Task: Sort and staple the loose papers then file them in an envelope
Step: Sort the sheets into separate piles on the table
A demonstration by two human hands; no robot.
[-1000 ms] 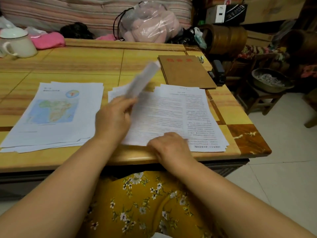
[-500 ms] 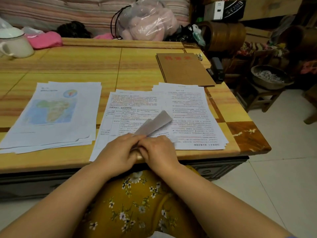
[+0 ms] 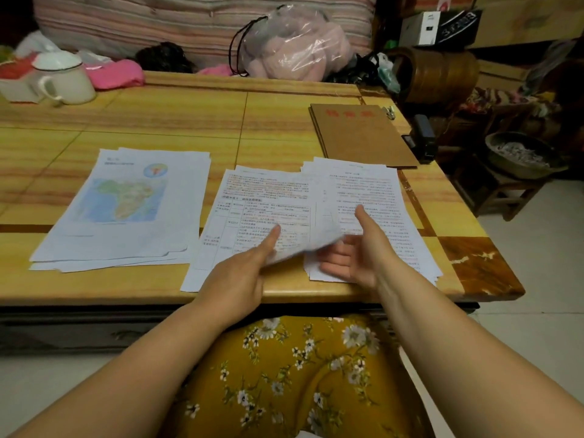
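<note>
The left hand pinches the curled corner of a printed sheet at the table's six o'clock; the right hand is held open beside it. The text is blurred.

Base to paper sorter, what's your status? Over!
Left hand pinching the middle sheet by its near corner; right hand open beside it. Three paper piles out, none stapled. Brown envelope and stapler wait untouched, far right. Nothing blocking. Over.

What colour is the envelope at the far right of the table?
The envelope is brown with red print along its top, seen best in the head view.
</note>
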